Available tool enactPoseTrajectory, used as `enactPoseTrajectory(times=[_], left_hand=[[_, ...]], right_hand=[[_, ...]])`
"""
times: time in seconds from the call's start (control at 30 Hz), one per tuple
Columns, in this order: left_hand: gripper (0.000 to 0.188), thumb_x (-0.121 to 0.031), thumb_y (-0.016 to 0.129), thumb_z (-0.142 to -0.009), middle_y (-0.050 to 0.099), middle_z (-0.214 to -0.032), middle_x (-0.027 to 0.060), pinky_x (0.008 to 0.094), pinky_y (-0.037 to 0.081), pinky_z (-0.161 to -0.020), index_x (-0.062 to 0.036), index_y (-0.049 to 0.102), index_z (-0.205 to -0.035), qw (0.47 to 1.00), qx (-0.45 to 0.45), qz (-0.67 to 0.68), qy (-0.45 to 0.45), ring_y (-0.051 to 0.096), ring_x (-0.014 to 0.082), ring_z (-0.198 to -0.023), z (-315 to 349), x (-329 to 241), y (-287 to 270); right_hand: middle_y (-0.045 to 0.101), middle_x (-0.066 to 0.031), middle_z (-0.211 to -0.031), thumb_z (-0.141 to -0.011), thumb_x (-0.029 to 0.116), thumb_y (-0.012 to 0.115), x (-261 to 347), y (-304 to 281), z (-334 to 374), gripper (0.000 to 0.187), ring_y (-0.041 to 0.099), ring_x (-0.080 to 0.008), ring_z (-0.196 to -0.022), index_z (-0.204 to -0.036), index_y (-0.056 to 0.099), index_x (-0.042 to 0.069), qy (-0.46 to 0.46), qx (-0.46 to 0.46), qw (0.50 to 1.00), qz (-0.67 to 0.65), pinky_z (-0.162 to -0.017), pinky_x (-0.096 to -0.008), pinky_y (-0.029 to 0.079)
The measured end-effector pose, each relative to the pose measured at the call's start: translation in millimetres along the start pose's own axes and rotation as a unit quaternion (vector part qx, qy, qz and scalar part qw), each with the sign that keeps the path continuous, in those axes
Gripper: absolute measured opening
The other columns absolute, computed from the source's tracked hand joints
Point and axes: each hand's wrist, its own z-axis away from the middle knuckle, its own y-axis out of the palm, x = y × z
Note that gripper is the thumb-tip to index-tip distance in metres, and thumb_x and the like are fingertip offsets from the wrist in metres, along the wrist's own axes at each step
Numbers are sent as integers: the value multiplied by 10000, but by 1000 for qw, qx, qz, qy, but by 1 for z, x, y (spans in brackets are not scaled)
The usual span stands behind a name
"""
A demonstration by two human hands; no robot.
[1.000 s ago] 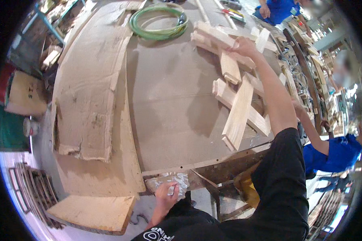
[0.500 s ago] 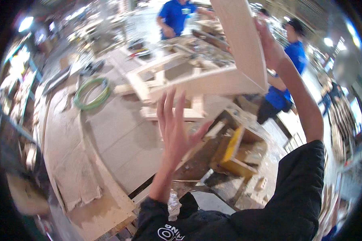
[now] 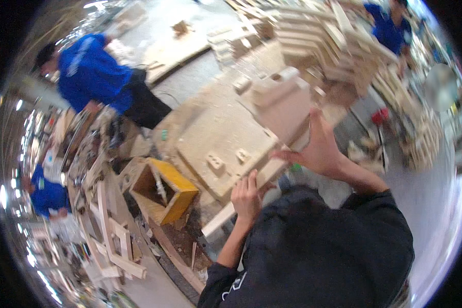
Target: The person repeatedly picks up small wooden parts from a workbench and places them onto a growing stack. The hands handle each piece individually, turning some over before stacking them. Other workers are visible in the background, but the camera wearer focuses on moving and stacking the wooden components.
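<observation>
My left hand (image 3: pixel 247 199) has its fingers together, curled over a pale wooden bar (image 3: pixel 219 219) that runs slantwise along the near edge of a flat wooden board (image 3: pixel 218 146). To its right, my right hand (image 3: pixel 321 149) is spread, thumb apart from the fingers, with nothing seen between them. Its thumb comes close to the board's right corner, and its fingers are beside a brownish flat panel (image 3: pixel 280 110). Two small light blocks with holes, a left block (image 3: pixel 215 162) and a right block (image 3: pixel 242 154), sit on the board. Blur softens the fingertips.
A yellow-edged wooden box (image 3: pixel 172 187) stands left of the board. Joined wooden frame pieces (image 3: pixel 119 246) lie farther left. Stacked angled wood parts (image 3: pixel 313 36) fill the far right. One person in blue (image 3: pixel 95 74) is at far left, another (image 3: pixel 392 28) at far right.
My view has swung to the right. The angled wooden frame piece that was raised at my right hand is no longer there. Both hands have come down beside the board, the left onto the bar.
</observation>
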Motion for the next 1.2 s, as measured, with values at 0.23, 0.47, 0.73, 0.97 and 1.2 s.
enactPoseTrajectory(times=[0.23,0.47,0.73,0.97,1.2], left_hand=[[414,-423,773,-748,621,-1005,55,456,405,-833,-161,649,-1045,988,52,-123,80,550,258,-932,4,-12,119],[717,-620,629,-817,472,-1284,190,657,160,-1103,-78,490,-1265,962,63,-258,67,362,360,-1284,-14,34,157],[834,-546,646,-830,333,-1443,186,673,107,-1107,-34,349,-1418,937,192,-288,40,267,390,-1376,-35,20,176],[812,-515,656,-837,473,-1291,229,587,304,-1017,-1,371,-1397,949,256,-185,-7,432,444,-1207,-59,1,195],[651,-373,675,-823,538,-1176,258,557,383,-920,-17,453,-1321,955,262,-132,30,496,463,-1099,-58,8,189]], right_hand=[[485,-221,-1334,-535,189,881,-133,15,84,978,419,-421,-1271,-1363,397,-3,171,-84,981,37,-1035,-501,345],[156,-288,-1539,-550,481,861,-181,48,71,1264,160,-495,-1416,-1518,176,44,236,-76,968,51,-1108,-597,178],[382,-177,-1461,-536,743,733,-228,50,63,1336,331,-347,-1360,-1506,169,17,233,-96,968,-18,-1107,-604,127],[651,-65,-1213,-519,623,864,-259,31,55,1206,529,-264,-1170,-1434,256,126,204,-100,974,-27,-1108,-584,131],[550,-74,-1254,-540,610,805,-256,47,62,1025,469,-269,-1171,-1347,444,89,213,-139,964,-81,-1100,-596,169]])
